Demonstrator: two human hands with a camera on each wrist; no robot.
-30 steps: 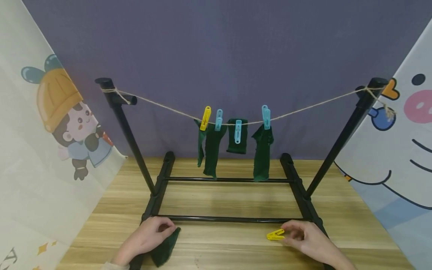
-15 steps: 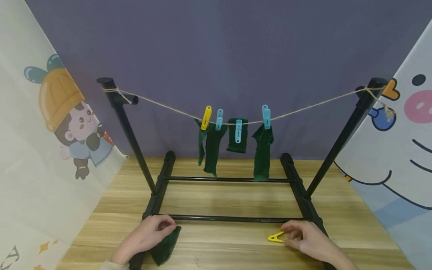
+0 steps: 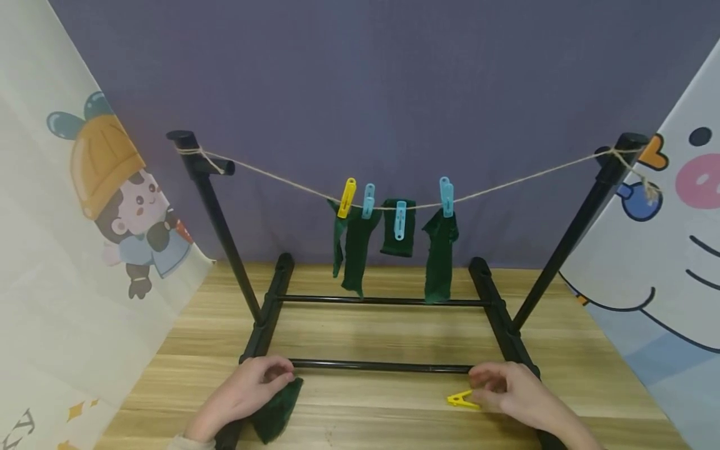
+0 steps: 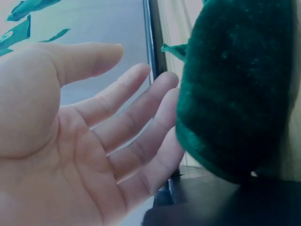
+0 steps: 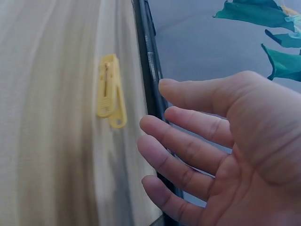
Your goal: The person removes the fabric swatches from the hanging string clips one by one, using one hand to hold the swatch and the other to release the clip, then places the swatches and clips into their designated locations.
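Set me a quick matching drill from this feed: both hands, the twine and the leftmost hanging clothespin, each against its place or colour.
1. Left hand
2. Right hand
3. Twine
4. Leftmost hanging clothespin

A. strung between black posts
B. beside the loose yellow clothespin
C. bright yellow
D. beside the loose green cloth

Pairs: 1-D; 2-B; 3-A; 4-C

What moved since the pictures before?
The yellow clip near the right hand turned a little and shifted slightly toward the person. The hand isn't gripping it now; whether it was before, I can't tell. The left hand, the green cloth beside it and the hanging cloths stayed put.
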